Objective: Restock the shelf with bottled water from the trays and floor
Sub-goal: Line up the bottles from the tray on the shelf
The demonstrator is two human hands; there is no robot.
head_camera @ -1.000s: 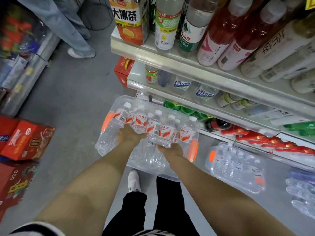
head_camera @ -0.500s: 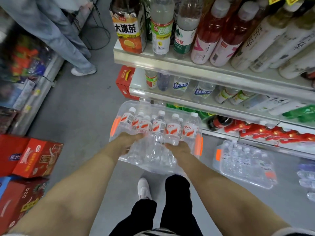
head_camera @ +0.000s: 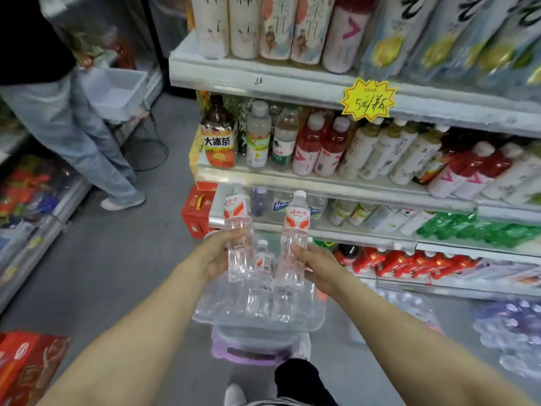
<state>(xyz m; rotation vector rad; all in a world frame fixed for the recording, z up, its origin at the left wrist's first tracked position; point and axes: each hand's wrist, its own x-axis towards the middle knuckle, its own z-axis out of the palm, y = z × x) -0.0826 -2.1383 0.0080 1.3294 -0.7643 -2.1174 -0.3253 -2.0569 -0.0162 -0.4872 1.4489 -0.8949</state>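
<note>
Grip, left: the left fingers (head_camera: 227, 240) are curled round the lower body of a clear plastic water bottle with a red-and-white label (head_camera: 237, 213). It is held upright, with the label above the grip.
Grip, right: the right fingers (head_camera: 301, 251) are wrapped round the lower body of a second clear water bottle with a white cap (head_camera: 295, 222), also upright.
Hands: the left hand (head_camera: 218, 256) and right hand (head_camera: 319, 266) are level, and their two bottles are near each other but apart.
Between them: a third small bottle (head_camera: 262, 257) stands lower, inside a clear shrink-wrapped pack (head_camera: 257, 310).
Under the pack: a purple plastic stool (head_camera: 251, 347) on the grey floor (head_camera: 123, 259).
Beyond: a white metal shelf (head_camera: 336, 183) with a thinly filled lower tier just behind the held bottles.
Floor, right: wrapped water packs (head_camera: 409, 307).
Left: a person in blue jeans (head_camera: 87, 148).
</note>
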